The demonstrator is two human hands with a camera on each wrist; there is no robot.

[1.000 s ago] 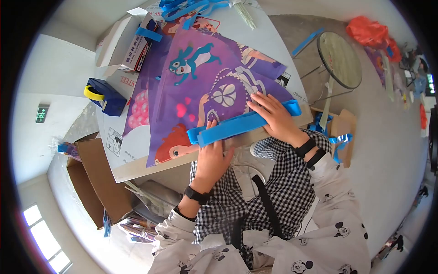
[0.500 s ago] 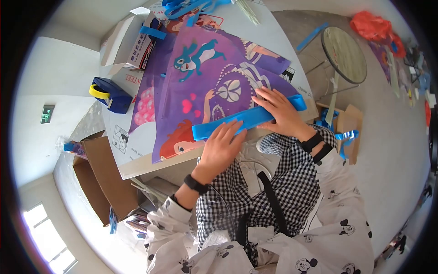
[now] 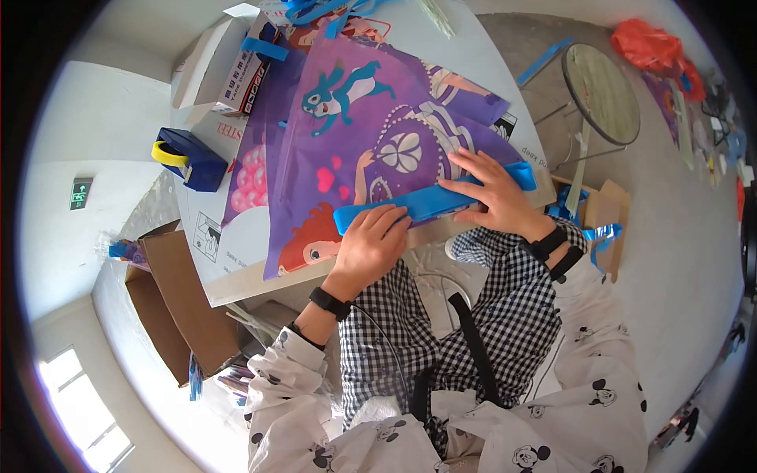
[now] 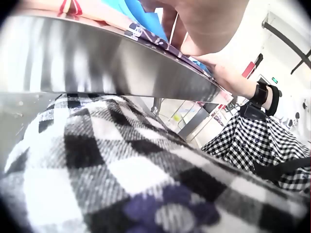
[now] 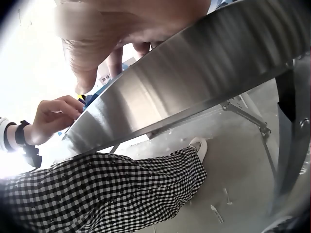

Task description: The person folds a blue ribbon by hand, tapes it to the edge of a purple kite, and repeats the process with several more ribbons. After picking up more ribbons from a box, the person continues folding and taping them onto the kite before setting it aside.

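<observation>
A flat blue strip (image 3: 430, 203) lies along the near edge of a purple printed sheet (image 3: 327, 150) in the head view. The left hand (image 3: 371, 243) rests at the strip's left part with its fingers bent over it; whether they pinch it cannot be told. Spread over the strip's right part, the right hand (image 3: 498, 197) has its fingers reaching onto the sheet. In the left wrist view the left hand (image 4: 204, 24) is above the metal table edge, beside blue material. The right wrist view shows the right hand (image 5: 126, 24) on top of that edge.
A blue tape dispenser (image 3: 189, 160) and an opened carton (image 3: 229, 71) stand on the table's left side. More blue strips (image 3: 327, 11) lie at the back. A round stool (image 3: 601, 93) is to the right, and cardboard boxes (image 3: 185, 299) are below left.
The left hand has moved from the strip's near side onto its left part, its fingers now more bent. The strip's loose left end now lies flatter. The right hand stays on the right part.
</observation>
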